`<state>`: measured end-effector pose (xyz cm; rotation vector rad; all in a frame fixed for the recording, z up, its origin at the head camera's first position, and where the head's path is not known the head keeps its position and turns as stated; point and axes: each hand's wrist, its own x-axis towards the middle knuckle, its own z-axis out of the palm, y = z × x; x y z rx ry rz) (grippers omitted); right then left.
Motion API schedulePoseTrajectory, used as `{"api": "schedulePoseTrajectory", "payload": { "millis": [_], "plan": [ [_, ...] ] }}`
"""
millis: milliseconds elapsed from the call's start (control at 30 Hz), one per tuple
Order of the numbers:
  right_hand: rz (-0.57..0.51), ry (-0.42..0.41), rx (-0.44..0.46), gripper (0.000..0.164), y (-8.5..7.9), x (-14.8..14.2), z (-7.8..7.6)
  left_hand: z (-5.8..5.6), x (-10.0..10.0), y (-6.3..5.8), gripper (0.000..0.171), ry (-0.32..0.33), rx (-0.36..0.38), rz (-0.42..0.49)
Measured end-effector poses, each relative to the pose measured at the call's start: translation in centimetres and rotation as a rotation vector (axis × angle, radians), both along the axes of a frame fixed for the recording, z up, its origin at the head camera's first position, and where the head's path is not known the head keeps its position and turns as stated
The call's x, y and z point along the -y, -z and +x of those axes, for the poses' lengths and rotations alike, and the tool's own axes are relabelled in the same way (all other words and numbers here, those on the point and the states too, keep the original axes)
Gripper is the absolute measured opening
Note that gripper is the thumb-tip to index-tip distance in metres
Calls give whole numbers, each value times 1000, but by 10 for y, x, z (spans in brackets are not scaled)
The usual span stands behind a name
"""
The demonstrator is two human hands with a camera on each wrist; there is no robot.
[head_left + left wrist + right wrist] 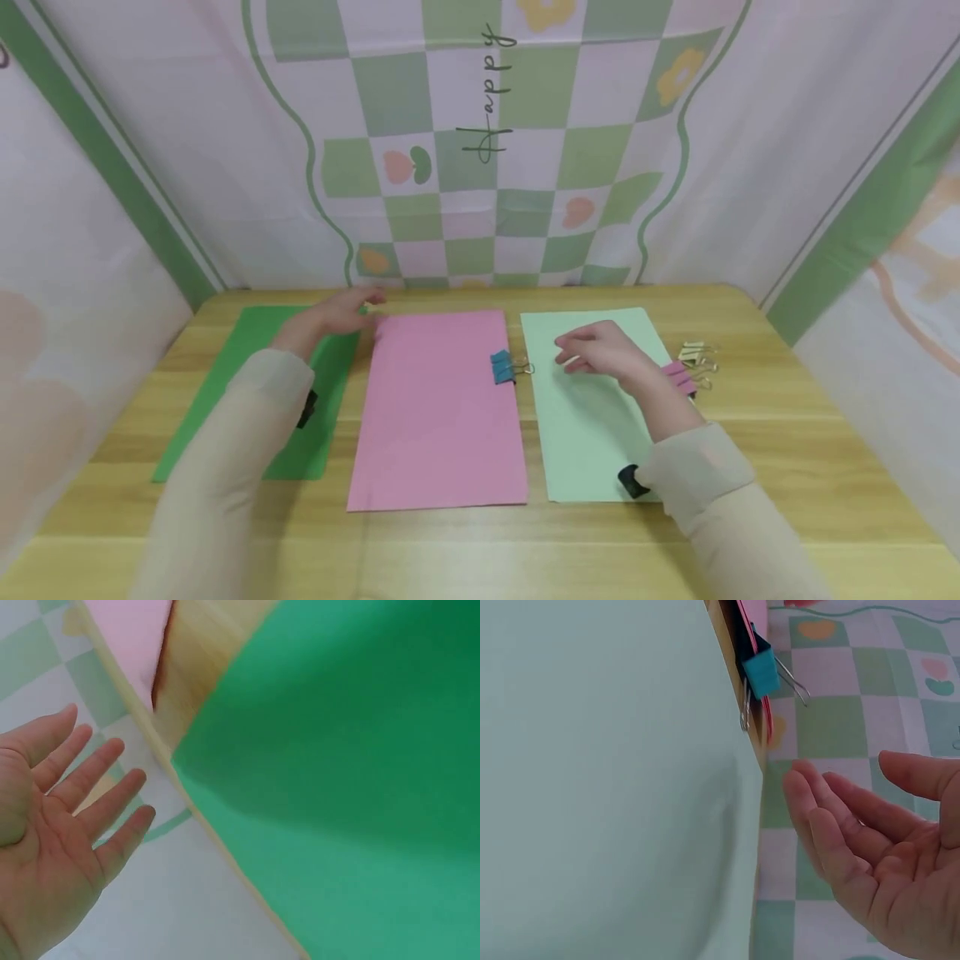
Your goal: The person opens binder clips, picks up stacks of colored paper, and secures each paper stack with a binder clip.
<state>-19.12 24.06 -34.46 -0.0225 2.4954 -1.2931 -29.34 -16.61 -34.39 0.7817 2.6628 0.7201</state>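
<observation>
My left hand (341,312) hovers over the far right corner of a dark green sheet (225,375), holding nothing. In the left wrist view its fingers are spread and the palm shows. Over the pale green sheet (577,442), my right hand (603,350) hangs with fingers loosely bent and nothing between them. Between the hands lies pink paper (438,417). A blue binder clip (502,367) grips its right edge, wire handles pointing right; the right wrist view shows this clip (761,673) biting several layers.
Right of the pale green sheet sit a pink binder clip (680,379) and a pale yellow one (693,352), partly overlapped by each other. The wooden table (450,550) ends at the back against a checkered cloth (465,167). Cloth also hangs at both sides.
</observation>
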Motion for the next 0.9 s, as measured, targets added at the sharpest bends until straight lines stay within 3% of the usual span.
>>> {"api": "schedulePoseTrajectory", "payload": {
  "millis": [133,300,567,767,900],
  "plan": [
    [-2,22,-62,45,-5,-15,5,9,14,-1,61,31,-17,-17],
    [-12,48,-113,48,-11,-39,12,23,36,-1,66,-12,7,-10],
    [26,124,-170,53,-24,-83,19,49,65,-6,65,-40,-79,-47],
    [55,219,-208,56,-30,-117,27,57,81,1,64,-31,-154,-103],
    [100,293,-233,60,-31,-140,34,61,89,9,65,-39,-156,-144]
  ]
}}
